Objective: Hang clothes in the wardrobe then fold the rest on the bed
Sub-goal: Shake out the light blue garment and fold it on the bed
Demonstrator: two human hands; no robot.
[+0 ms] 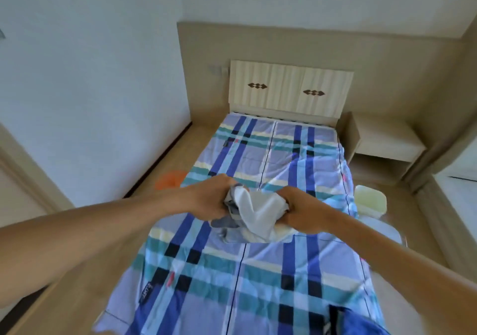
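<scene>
The long bed with the blue, teal and cream checked sheet runs away from the person toward the pale ribbed headboard. Over its middle, a crumpled white and grey cloth garment is bunched between the two hands. Its long axis lies left to right across the bed, and its loose folds sag toward the sheet; whether they touch it I cannot tell. The left hand has its grip curled round the left end and the right hand clutches the right end, neither nearer than the other. To my eye the next move is drawing the hands apart to spread the garment flat for folding.
</scene>
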